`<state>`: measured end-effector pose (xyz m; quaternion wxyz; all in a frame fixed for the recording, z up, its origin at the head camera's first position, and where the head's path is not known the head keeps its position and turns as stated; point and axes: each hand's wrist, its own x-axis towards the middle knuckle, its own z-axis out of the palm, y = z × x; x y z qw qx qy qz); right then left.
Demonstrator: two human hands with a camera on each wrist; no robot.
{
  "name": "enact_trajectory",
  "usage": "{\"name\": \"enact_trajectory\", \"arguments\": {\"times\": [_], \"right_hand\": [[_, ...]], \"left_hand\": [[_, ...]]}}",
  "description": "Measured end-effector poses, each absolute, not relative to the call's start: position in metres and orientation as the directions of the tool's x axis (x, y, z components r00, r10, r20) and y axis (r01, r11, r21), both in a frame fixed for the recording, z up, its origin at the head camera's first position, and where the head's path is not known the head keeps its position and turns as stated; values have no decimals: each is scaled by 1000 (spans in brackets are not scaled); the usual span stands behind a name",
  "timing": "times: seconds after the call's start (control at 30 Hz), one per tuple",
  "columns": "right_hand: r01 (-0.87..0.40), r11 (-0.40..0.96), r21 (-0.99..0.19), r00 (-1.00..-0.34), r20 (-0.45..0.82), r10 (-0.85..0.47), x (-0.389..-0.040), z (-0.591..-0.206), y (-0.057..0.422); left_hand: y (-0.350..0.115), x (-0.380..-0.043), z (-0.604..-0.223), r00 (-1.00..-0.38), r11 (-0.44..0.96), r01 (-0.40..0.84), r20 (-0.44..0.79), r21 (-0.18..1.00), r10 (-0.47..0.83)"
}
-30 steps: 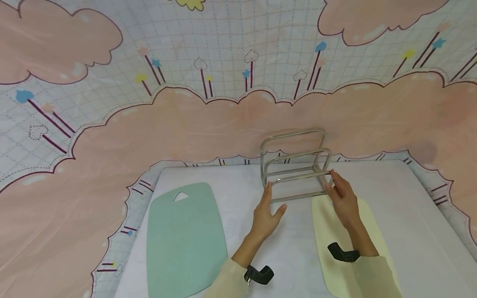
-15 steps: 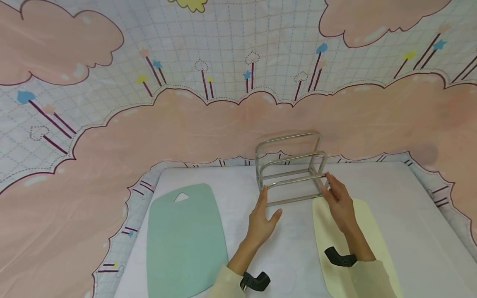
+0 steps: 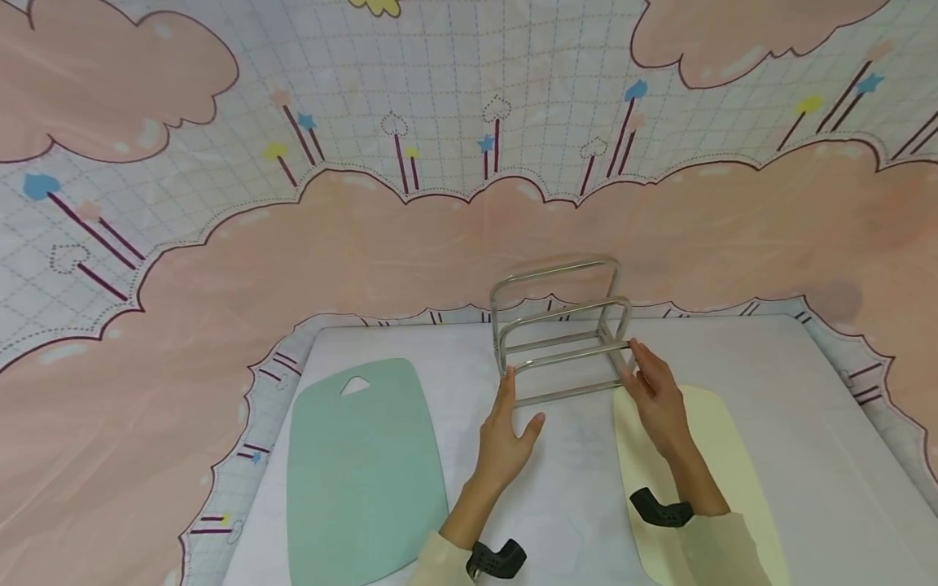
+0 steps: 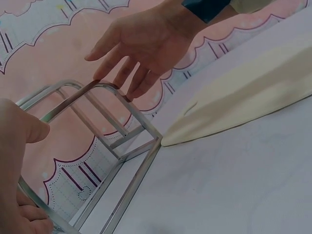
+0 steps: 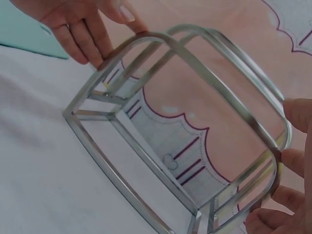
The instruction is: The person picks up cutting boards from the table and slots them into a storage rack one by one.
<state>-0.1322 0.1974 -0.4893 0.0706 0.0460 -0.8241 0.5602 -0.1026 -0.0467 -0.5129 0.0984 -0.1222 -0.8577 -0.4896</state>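
Note:
A silver metal wire rack (image 3: 572,356) with several upright loops stands near the table's back edge, between both hands. My left hand (image 3: 506,443) touches its left side with extended fingers, the thumb held away. At the rack's right side, the fingertips of my right hand (image 3: 659,403) press the end of the front loop. The left wrist view has the right hand (image 4: 146,44) laying fairly straight fingers on the loop's corner. Seen from the right wrist, the left hand's (image 5: 73,24) fingertips meet the opposite corner. A pale yellow cutting board (image 3: 648,456) lies partly beneath the right forearm.
A green cutting board (image 3: 366,480) with a triangular hole lies flat on the left of the white table (image 3: 806,423). Behind the table hangs a pink patterned cloth (image 3: 410,252), close to the rack's back.
The rack has shifted left and a little toward me, with both hands moving along at its sides. Both boards stay where they were.

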Motion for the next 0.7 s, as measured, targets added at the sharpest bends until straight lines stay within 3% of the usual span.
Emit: {"name": "enact_trajectory", "arguments": {"times": [0.4,0.7], "right_hand": [[-175,323,-930,-984,180,-13,-129,-489,187],[-191,396,-898,-980,199,-22,-128,-494,178]], "left_hand": [[-56,-97,-512,-961,471,268,265,841,73],[-67,-92,-513,-962,479,256,268,839,46]]}}
